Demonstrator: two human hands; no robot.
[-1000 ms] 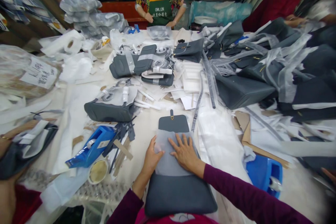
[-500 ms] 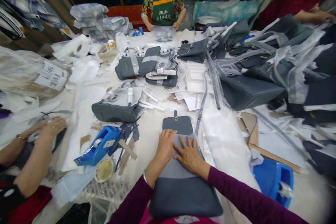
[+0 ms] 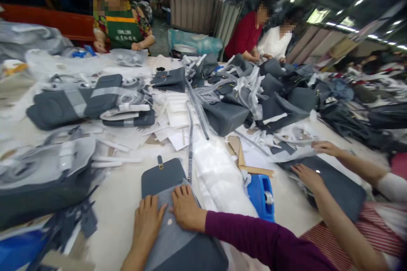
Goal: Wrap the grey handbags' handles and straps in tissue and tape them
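A dark grey bag (image 3: 197, 254) lies flat on the table in front of me, its flap (image 3: 163, 173) with a small gold clasp pointing away. A translucent sheet (image 3: 168, 233) covers its middle, and a small pale round spot shows on it. My left hand (image 3: 148, 218) rests along the left edge of the bag, fingers stretched out. Flat on the sheet, close to the flap, my right hand (image 3: 187, 209) has its fingers extended. Neither hand is closed around anything.
Left lie a half-wrapped grey bag (image 3: 47, 190) and grey strips (image 3: 73, 220). Stacked bags (image 3: 225, 116) fill the back right. A blue tape dispenser (image 3: 262, 197) stands right of white wrapping (image 3: 216, 173). A co-worker's hands (image 3: 310, 178) handle another bag (image 3: 337, 186); other people work behind.
The view has swung right and up, showing more co-workers. Both hands remain on the bag; my left hand now sits closer to its left edge, the right near the flap.
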